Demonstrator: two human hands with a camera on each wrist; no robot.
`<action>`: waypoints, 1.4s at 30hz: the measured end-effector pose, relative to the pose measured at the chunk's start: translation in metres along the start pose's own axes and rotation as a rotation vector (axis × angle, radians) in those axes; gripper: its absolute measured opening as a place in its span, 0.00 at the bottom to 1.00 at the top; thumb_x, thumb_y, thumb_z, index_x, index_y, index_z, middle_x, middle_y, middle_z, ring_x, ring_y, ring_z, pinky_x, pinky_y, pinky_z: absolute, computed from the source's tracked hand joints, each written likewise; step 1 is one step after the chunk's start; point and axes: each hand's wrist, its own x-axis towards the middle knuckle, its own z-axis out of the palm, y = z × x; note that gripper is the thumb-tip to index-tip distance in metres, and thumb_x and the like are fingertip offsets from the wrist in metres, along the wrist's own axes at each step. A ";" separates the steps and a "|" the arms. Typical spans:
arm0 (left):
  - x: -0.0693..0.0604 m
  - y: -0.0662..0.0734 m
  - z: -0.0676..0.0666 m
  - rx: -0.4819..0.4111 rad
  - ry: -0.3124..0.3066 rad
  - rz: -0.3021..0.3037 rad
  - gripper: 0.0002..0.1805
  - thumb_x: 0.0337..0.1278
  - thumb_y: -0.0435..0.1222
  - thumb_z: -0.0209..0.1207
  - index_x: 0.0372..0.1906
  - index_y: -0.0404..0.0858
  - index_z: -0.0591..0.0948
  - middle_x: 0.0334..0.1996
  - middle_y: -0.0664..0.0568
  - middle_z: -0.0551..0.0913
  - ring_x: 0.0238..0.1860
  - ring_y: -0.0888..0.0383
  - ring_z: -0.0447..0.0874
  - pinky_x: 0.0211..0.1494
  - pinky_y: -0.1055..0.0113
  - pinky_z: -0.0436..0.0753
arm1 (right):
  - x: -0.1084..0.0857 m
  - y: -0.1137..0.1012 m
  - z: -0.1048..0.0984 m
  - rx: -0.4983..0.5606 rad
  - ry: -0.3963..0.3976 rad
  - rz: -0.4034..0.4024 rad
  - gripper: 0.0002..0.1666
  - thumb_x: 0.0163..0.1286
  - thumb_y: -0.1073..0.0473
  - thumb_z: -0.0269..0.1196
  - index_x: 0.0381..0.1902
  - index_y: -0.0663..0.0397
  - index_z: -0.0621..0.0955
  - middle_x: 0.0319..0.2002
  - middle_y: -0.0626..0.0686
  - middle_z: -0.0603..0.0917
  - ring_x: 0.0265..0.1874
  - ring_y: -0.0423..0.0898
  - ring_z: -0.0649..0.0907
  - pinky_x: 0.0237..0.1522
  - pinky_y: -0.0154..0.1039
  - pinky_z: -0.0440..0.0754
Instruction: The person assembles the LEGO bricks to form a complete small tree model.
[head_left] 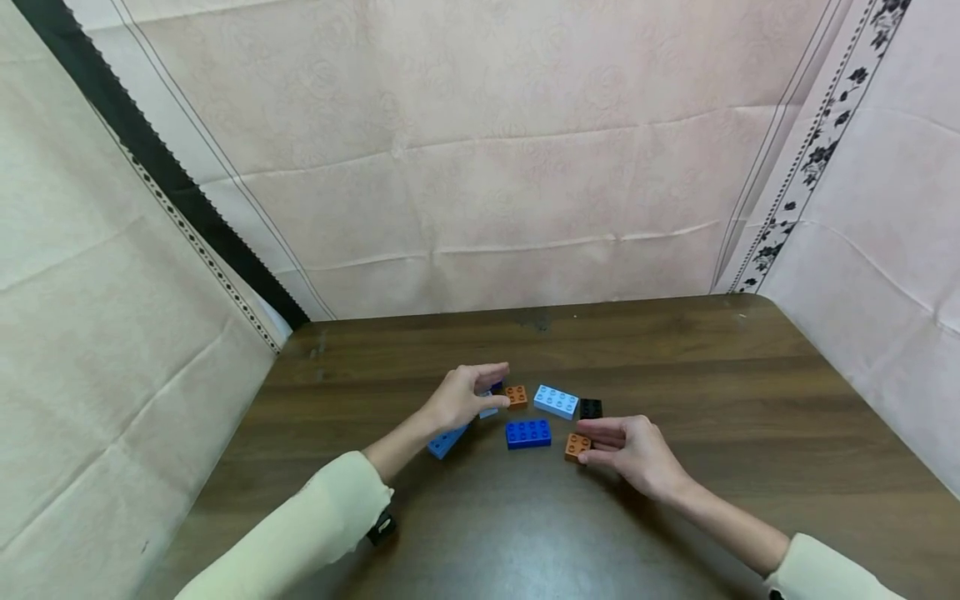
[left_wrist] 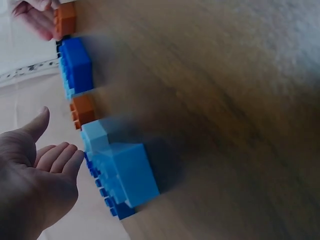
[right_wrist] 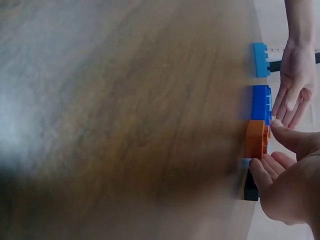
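1. First, to the nearer orange brick: on the tabletop, between thumb and fingers of the right hand; looks roughly square from above, hence without a plain long axis; lies just left of the right palm, well away from the left hand.
2. At the right hand's grip, thumb and fingers to opposite sides of that brick; cannot tell whether clamped on it or merely bracketing it, even from the right wrist view.
3. At the left hand's grip, thumb and fingers apart, with nothing held; in the head view, thumb tip just beside the farther orange brick.
4. Between the hands, a dark blue brick, long axis running left to right; beyond it, a light blue brick, set at a slant; just past the right fingers, a black brick.
5. In the left wrist view, shows a large blue brick and a small pale blue brick clearly; in the head view, partly masked by the left hand.
6. Farther out, pale cloth behind the tabletop.
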 end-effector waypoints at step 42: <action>-0.005 0.013 -0.001 0.157 0.070 0.090 0.22 0.69 0.36 0.71 0.65 0.44 0.86 0.62 0.50 0.87 0.62 0.53 0.86 0.66 0.54 0.83 | 0.005 -0.003 0.020 -0.113 -0.042 -0.116 0.18 0.65 0.71 0.75 0.53 0.67 0.88 0.49 0.61 0.91 0.49 0.54 0.91 0.49 0.40 0.89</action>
